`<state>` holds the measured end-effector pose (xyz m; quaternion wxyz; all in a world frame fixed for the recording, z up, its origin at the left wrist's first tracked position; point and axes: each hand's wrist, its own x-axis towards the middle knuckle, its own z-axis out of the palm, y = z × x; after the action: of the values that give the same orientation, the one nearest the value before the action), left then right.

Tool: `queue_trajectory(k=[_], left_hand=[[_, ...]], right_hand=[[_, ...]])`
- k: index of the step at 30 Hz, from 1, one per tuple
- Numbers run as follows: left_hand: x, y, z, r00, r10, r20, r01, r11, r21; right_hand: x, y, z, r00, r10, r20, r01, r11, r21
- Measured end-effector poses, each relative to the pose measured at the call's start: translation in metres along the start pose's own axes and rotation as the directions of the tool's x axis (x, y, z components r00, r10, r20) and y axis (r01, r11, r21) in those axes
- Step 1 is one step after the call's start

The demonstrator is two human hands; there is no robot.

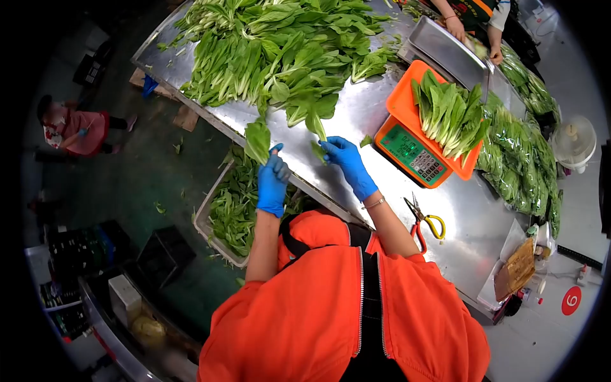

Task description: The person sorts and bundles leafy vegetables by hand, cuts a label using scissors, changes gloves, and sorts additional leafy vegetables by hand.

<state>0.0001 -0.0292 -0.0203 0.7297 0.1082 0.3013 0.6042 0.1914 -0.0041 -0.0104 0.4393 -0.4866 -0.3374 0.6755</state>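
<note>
My left hand (273, 181), in a blue glove, is closed on a green leaf (258, 141) near the table's edge. My right hand (347, 164), gloved the same way, pinches a stalk of leafy greens (314, 124) over the metal table. A large pile of leafy greens (280, 57) covers the table beyond both hands. To the right of my right hand stands an orange digital scale (412, 153). A bunch of greens (450, 114) lies in its orange tray (402, 95).
Red-and-yellow-handled scissors (422, 224) lie right of my right forearm. A crate of leaves (238, 210) sits below the table edge at left. Bagged greens (519, 162) line the right side. A co-worker's hands (456, 27) are by a metal tray (445, 51); another person (76, 130) is at far left.
</note>
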Motion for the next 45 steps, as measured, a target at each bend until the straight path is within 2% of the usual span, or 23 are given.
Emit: queue_trajectory(k=[1, 2, 3, 4, 9, 12, 15, 17, 19, 22, 25, 27, 28, 29, 31, 33, 34, 35, 36, 38, 42, 44, 45], left_hand=[[-0.001, -0.003, 0.008, 0.998, -0.001, 0.059, -0.003, 0.998, 0.060], [-0.002, -0.006, 0.017, 0.998, -0.001, 0.064, -0.003, 0.998, 0.060], [-0.003, -0.008, 0.029, 0.999, 0.015, -0.051, -0.008, 0.991, 0.131], [-0.003, -0.008, 0.036, 0.985, 0.041, -0.166, -0.006, 0.980, 0.201], [-0.004, -0.001, 0.035, 0.990, 0.115, -0.077, -0.088, 0.950, 0.300], [-0.008, 0.009, 0.034, 0.992, 0.123, 0.003, -0.118, 0.949, 0.293], [-0.001, 0.024, 0.019, 0.980, 0.197, -0.012, -0.185, 0.937, 0.295], [-0.006, 0.038, 0.014, 0.937, 0.331, -0.114, -0.256, 0.870, 0.422], [-0.009, 0.049, 0.014, 0.866, 0.457, -0.201, -0.309, 0.807, 0.503], [-0.018, 0.055, 0.014, 0.808, 0.514, -0.288, -0.306, 0.784, 0.540], [-0.028, 0.048, 0.032, 0.835, 0.474, -0.279, -0.319, 0.830, 0.457], [-0.029, 0.038, 0.039, 0.858, 0.443, -0.261, -0.307, 0.848, 0.431], [-0.028, 0.034, 0.038, 0.864, 0.434, -0.254, -0.299, 0.850, 0.434], [-0.026, 0.032, 0.036, 0.871, 0.425, -0.245, -0.292, 0.850, 0.438], [-0.023, 0.029, 0.031, 0.874, 0.432, -0.221, -0.298, 0.837, 0.459], [-0.022, 0.032, 0.028, 0.877, 0.438, -0.198, -0.302, 0.823, 0.482], [-0.023, 0.036, 0.027, 0.925, 0.336, -0.179, -0.252, 0.893, 0.374], [-0.023, 0.038, 0.026, 0.962, 0.233, -0.145, -0.190, 0.946, 0.262], [-0.023, 0.038, 0.025, 0.961, 0.234, -0.145, -0.190, 0.946, 0.264], [-0.022, 0.038, 0.020, 0.989, 0.119, -0.088, -0.109, 0.987, 0.117], [-0.013, 0.030, -0.004, 0.987, 0.122, -0.108, -0.114, 0.990, 0.077], [-0.009, 0.029, -0.009, 0.989, 0.141, -0.041, -0.142, 0.990, -0.022], [-0.009, 0.032, -0.010, 0.990, 0.139, -0.038, -0.140, 0.990, -0.024]], right_hand=[[-0.002, 0.000, 0.003, 1.000, -0.004, -0.004, 0.004, 1.000, 0.000], [-0.002, 0.000, 0.006, 0.997, -0.012, 0.070, 0.000, 0.984, 0.176], [-0.003, -0.001, 0.008, 0.989, -0.032, 0.144, -0.019, 0.939, 0.343], [-0.006, -0.002, 0.010, 0.983, -0.030, 0.183, -0.043, 0.924, 0.380], [-0.009, -0.007, 0.023, 0.971, -0.018, 0.239, -0.074, 0.926, 0.371], [-0.010, -0.007, 0.036, 0.929, -0.015, 0.370, -0.140, 0.910, 0.390], [-0.015, -0.014, 0.056, 0.913, 0.024, 0.408, -0.209, 0.886, 0.414], [-0.003, -0.005, 0.060, 0.863, -0.006, 0.505, -0.230, 0.886, 0.403], [0.003, -0.008, 0.071, 0.955, -0.060, 0.291, 0.075, 0.996, -0.041], [0.009, -0.009, 0.088, 0.971, -0.129, 0.200, 0.146, 0.987, -0.073], [0.007, -0.008, 0.101, 0.981, -0.140, 0.138, 0.153, 0.984, -0.092], [0.005, -0.005, 0.107, 0.949, -0.302, 0.095, 0.315, 0.874, -0.369], [0.002, -0.001, 0.109, 0.893, -0.438, 0.101, 0.422, 0.740, -0.524], [-0.003, 0.000, 0.109, 0.894, -0.437, 0.102, 0.421, 0.739, -0.525], [-0.011, -0.004, 0.111, 0.792, -0.570, 0.219, 0.549, 0.508, -0.664], [-0.008, -0.001, 0.110, 0.802, -0.550, 0.232, 0.553, 0.539, -0.635], [-0.002, 0.004, 0.109, 0.896, -0.402, 0.187, 0.443, 0.793, -0.419], [0.002, 0.008, 0.108, 0.954, -0.230, 0.192, 0.263, 0.951, -0.164], [0.001, 0.003, 0.108, 0.954, -0.231, 0.192, 0.263, 0.951, -0.162], [-0.003, -0.009, 0.106, 0.966, -0.061, 0.250, 0.061, 0.998, 0.004], [-0.003, -0.005, 0.107, 0.970, -0.039, 0.241, 0.024, 0.998, 0.064], [-0.002, 0.000, 0.112, 0.989, 0.021, 0.146, -0.061, 0.959, 0.278], [0.000, 0.001, 0.111, 0.990, 0.019, 0.143, -0.058, 0.959, 0.276]])
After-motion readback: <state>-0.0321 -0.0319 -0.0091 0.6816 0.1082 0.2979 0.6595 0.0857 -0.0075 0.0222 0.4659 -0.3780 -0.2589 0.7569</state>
